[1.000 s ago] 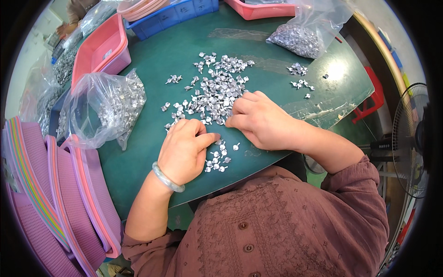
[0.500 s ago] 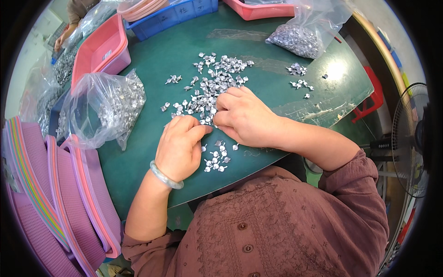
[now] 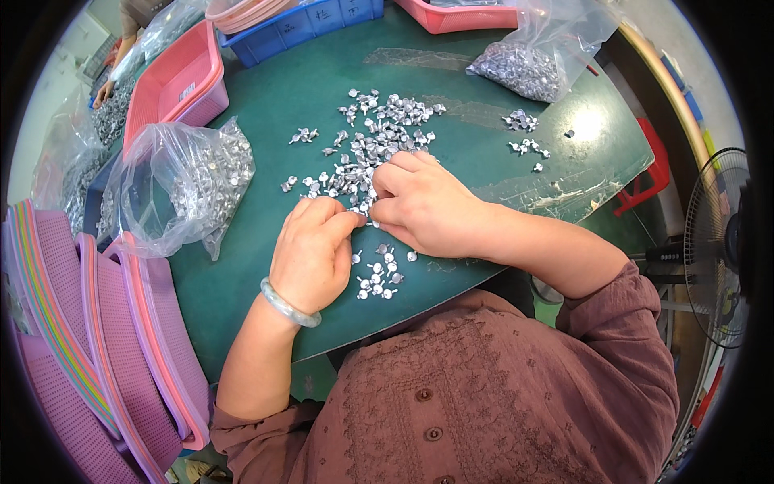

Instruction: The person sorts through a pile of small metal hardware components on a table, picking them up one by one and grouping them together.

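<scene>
A loose heap of small silvery metal parts (image 3: 387,133), each with a round flat head and a short stem, lies on the green tabletop (image 3: 266,298). My left hand (image 3: 313,246), with a pale bangle (image 3: 289,305) at its wrist, has its fingers closed at the near edge of the heap. Just right of it, my right hand (image 3: 421,202) is curled with thumb and fingertips pinched together. Both sets of fingertips almost meet; whatever is between them is mostly hidden. Closer to me lies a smaller group of the same parts (image 3: 376,278).
A clear bag of metal parts (image 3: 214,181) stands left; another bag (image 3: 520,71) lies far right. Pink trays (image 3: 177,81), a blue crate (image 3: 302,31) and stacked purple baskets (image 3: 145,347) line the left and back. Small part clusters (image 3: 520,121) sit right. A fan (image 3: 717,246) stands beyond.
My left hand has shifted slightly up and away from me, its fingertips still close to my right ones. The right hand stays nearly in place. The piles look the same.
</scene>
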Tool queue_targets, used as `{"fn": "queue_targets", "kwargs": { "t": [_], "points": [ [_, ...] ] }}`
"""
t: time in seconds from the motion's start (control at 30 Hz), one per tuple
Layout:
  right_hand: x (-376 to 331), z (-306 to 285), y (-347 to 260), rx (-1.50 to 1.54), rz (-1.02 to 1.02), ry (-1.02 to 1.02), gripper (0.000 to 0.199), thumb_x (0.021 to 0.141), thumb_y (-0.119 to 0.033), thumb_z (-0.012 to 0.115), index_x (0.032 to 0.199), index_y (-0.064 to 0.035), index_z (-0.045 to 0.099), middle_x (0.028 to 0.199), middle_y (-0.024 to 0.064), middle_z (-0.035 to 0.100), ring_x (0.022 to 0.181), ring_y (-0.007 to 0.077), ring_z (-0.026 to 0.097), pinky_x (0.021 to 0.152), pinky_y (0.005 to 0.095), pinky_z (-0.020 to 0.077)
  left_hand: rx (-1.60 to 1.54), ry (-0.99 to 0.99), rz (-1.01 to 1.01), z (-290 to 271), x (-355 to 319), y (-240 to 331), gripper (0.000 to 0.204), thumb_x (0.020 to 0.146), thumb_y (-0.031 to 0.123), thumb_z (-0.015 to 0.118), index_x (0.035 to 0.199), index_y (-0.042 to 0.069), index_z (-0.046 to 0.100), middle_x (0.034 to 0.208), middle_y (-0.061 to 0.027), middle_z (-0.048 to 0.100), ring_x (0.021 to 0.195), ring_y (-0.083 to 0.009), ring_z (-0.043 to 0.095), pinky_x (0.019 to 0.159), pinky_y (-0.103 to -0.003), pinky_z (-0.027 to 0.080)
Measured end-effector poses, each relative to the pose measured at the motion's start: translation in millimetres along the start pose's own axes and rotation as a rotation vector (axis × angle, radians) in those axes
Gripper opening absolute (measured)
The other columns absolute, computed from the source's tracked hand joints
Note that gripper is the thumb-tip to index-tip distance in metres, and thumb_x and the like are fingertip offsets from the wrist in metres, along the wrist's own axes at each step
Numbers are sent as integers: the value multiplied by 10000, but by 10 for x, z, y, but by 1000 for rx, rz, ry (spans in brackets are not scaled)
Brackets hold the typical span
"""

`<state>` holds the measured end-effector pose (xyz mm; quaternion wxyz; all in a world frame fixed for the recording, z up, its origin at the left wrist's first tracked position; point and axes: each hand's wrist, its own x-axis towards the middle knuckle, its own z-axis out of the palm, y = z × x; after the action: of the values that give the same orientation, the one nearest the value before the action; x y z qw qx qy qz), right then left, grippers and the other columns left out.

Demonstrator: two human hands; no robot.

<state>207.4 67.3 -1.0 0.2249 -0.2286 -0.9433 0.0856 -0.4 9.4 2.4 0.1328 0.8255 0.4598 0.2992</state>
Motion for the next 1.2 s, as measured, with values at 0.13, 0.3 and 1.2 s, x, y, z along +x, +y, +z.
{"fn": "queue_targets", "kwargs": {
  "t": [0.13, 0.3, 1.2],
  "points": [
    [0, 15, 12, 0, -22, 13, 41, 761, -142, 688, 767, -109, 666, 884, 40, 524, 898, 243, 505, 787, 375, 402, 8, -3, 2, -4, 6, 3, 208, 744, -47, 609, 916, 36, 690, 838, -93, 580, 818, -307, 547, 756, -399, 468],
    [-22, -8, -15, 6, -26, 17, 41, 763, -144, 682, 773, -111, 661, 881, 40, 519, 889, 243, 500, 782, 374, 395, 8, -1, 1, -2, -3, -8, 194, 747, -41, 614, 909, 36, 689, 838, -94, 579, 817, -308, 547, 760, -400, 469],
    [-102, -72, 46, 35, 24, -25, 152, 744, -130, 740, 883, -88, 693, 967, 48, 559, 957, 246, 523, 835, 382, 412, -27, -50, 42, -18, -8, 21, 289, 700, -79, 579, 902, 70, 722, 891, -65, 581, 901, -272, 557, 810, -384, 435]
  ]
}}
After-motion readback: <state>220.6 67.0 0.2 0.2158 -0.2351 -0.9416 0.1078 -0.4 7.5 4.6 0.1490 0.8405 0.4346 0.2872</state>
